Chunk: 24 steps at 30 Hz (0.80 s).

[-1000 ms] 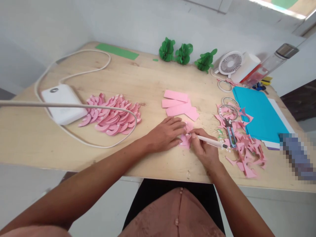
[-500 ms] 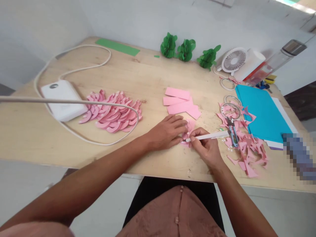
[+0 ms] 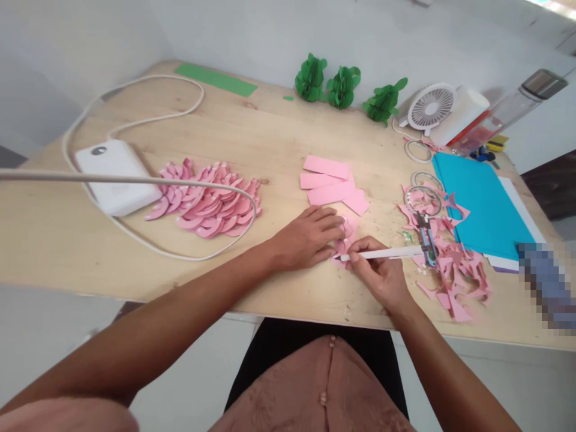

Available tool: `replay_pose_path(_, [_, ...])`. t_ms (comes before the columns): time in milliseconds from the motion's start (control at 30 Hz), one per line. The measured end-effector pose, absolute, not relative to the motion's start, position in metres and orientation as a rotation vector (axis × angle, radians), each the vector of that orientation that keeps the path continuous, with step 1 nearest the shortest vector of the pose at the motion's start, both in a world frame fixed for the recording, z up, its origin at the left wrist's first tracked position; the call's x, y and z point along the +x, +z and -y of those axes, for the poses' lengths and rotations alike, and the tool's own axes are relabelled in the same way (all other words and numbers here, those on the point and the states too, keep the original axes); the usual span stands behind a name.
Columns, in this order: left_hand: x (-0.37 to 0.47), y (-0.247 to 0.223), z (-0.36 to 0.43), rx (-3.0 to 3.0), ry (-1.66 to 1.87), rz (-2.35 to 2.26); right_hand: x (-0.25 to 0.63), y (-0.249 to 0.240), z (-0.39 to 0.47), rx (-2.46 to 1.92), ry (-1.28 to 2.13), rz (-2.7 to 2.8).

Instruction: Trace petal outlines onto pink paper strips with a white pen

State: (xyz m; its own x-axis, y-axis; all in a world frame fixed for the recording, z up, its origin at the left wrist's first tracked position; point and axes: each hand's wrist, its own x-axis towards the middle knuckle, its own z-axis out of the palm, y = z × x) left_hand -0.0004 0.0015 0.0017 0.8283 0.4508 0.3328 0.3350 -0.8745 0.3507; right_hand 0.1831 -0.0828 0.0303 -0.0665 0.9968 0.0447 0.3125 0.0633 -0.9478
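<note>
My left hand (image 3: 310,239) lies flat with its fingers stretched out, the fingertips resting on a small pink paper piece (image 3: 348,227) on the table. In my right hand (image 3: 381,273) is a slim white pen (image 3: 390,253), pinched between thumb and fingers. Its dark tip points left and meets the lower part of the pink piece, close to my left thumb. My hands partly cover that piece. Just beyond it lie several overlapping pink paper strips (image 3: 330,191).
Left stand a pile of curved pink cut-outs (image 3: 216,204) and a white power bank (image 3: 119,180) with a looping cable. Right are pink scraps (image 3: 463,276), a blue-and-black cutter (image 3: 426,240), tape rings and blue sheets (image 3: 486,204). Behind are green paper shapes (image 3: 342,89) and a fan (image 3: 429,109).
The pen has tipped slightly flatter and its dark tip shows more clearly beside my left thumb. My left hand stays in place on the paper. The whole view has shifted slightly.
</note>
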Motion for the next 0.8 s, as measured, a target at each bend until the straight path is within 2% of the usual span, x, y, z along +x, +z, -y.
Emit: replay_pose_path(800, [-0.001,0.001,-0.001,2.729,0.615,-0.604,0.179,0.026,0.094,-1.461,0.847,1.656])
